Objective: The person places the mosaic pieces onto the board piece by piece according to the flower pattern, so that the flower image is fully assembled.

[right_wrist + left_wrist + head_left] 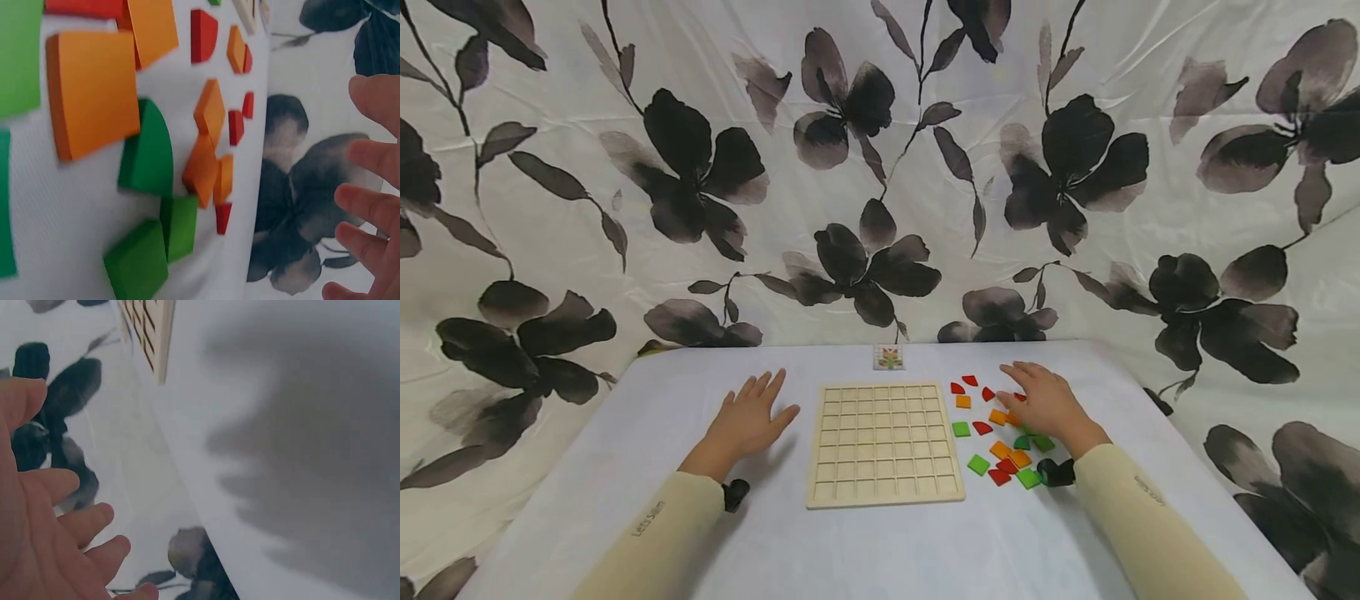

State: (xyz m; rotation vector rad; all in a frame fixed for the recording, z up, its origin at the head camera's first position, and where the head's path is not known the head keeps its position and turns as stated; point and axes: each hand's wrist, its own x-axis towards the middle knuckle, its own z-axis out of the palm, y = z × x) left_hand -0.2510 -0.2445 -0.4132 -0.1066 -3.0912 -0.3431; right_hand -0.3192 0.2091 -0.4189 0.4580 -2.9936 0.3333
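Note:
A light wooden grid board (886, 446) with square recesses lies at the middle of the white table. Left of it, my left hand (747, 421) hovers with fingers spread and nothing held; its shadow falls on the cloth in the left wrist view. My right hand (1041, 404) is held over the scattered pieces right of the board, fingers extended and apart from them. Those pieces include orange squares (94, 94), green squares (978, 464), red quarter-round pieces (982, 428) and a dark green rounded piece (150, 150). Part of the pile is hidden under the right hand.
A small card (889, 358) with a coloured pattern lies behind the board, near the table's (850, 550) far edge. Behind the table hangs a white cloth with dark flowers (865, 267). Black wrist cameras (1057, 472) sit at both cuffs.

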